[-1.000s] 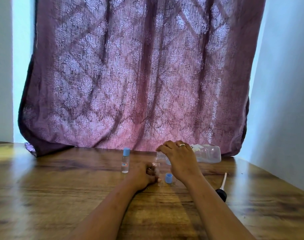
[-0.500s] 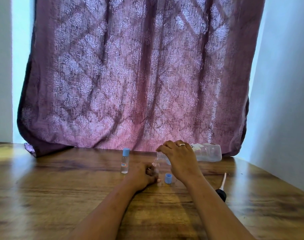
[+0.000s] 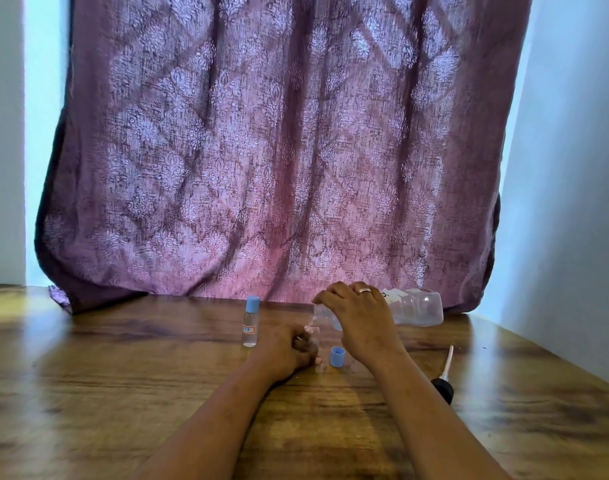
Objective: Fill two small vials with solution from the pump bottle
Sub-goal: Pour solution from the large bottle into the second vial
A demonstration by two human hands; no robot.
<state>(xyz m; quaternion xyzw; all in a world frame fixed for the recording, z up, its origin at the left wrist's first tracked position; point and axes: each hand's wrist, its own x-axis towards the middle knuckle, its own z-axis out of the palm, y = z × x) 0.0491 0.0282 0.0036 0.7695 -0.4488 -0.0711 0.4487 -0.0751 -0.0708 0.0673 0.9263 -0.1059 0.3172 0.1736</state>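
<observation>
Bottle [image 3: 417, 308] gripped by right hand [image 3: 361, 323], tipped neck-first over the open vial [image 3: 312, 329] that left hand [image 3: 285, 351] pinches steady — cap [image 3: 337, 357] and pump [image 3: 442, 388] parked aside so it pours.

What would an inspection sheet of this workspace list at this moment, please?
Surface: wooden table, glossy.
Job's things: capped vial upright; open vial upright; pump bottle tipped on its side, neck toward the open vial; blue cap loose on the table; pump head with its tube lying at right.
Clutter: nothing seen.
Hands: left hand grips the open vial; right hand holds the pump bottle.
Cables: nothing seen.
Surroundings: purple curtain behind; pale wall at right.
</observation>
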